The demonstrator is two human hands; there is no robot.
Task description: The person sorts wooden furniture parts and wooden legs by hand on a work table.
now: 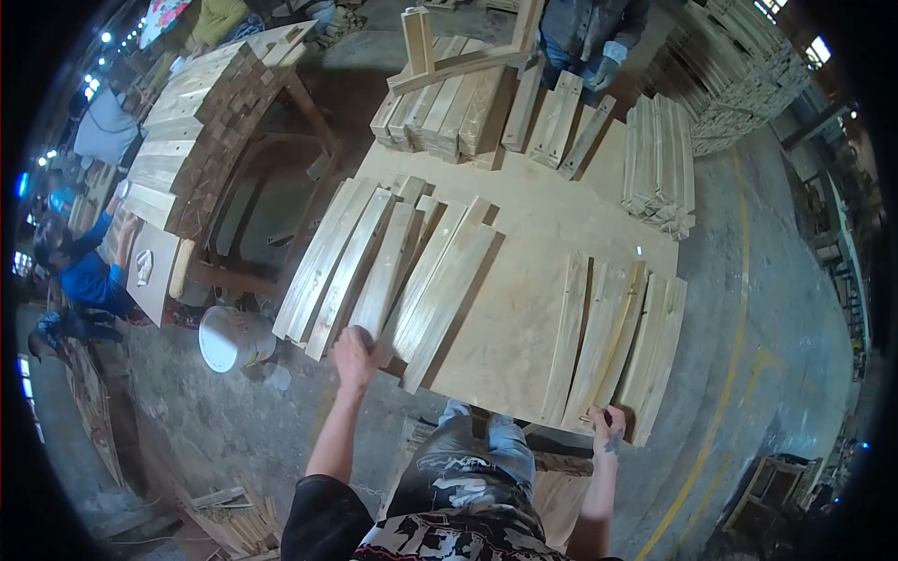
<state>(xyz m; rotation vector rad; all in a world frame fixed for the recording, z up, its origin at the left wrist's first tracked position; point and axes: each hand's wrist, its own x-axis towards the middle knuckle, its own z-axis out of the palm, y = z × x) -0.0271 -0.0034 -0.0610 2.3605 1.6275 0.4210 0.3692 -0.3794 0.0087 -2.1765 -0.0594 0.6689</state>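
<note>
Grey, scuffed concrete floor surrounds a pale, smooth-faced wooden worktop, its surface faintly blotched. Toward its left side, long slats of light, planed timber lie side by side, flat and straight-edged, with visible grain, a few knots and uneven ends. The left hand is at their near ends, its fingers bent over the wood; whether they grip a piece cannot be told.

Near the right edge lies a second group of slats, some with dark gaps between them. Over this group runs a thin strip, narrower and yellower than its neighbours. The right hand has its fingers closed on the strip's near end.

Across the far side, a thick block of stacked boards carries an angular wooden frame, whose upright parts rise above the pile. Beside it are shorter pieces with small dark marks, and at the far right corner a bundle of narrow sticks. Another person stands close behind the far edge, a gloved hand near the pieces. To the left, a white plastic bucket stands on the floor by a table heaped with square-ended timber.
</note>
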